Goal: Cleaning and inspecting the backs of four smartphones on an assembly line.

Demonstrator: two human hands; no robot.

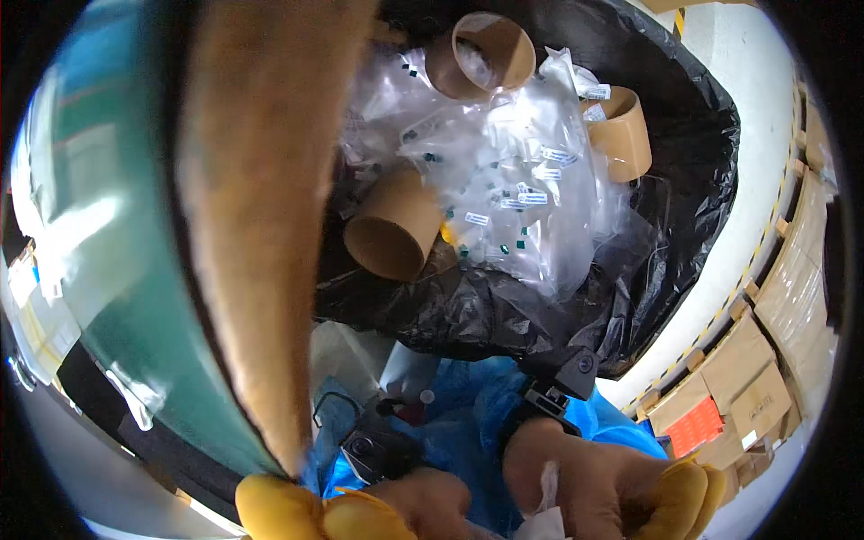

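1. White piece (540, 525), thin and twisted at its tip, is showing below the black liner (693, 153). Seemingly, the step in hand is handling this piece close to the body; the next move is probably calling for a careful pinch, since such flimsy material looks easy to tear.
2. Left of the liner, a glossy green surface (126, 207) is curving beside a tall, blurred brown form (261, 180).
3. Below the liner's left part, the left hand (416, 499) is showing yellow-covered fingers; its grip cannot be told.
4. Inside the liner, stiff cardboard tubes (405, 200) are lying around crinkled, shiny clear bags (540, 238).
5. Below the liner's right part, the right hand (576, 472) is appearing just behind the white piece; whether it is clamping it cannot be told.
6. Right of the liner, flat-sided cardboard boxes (760, 396) are standing.
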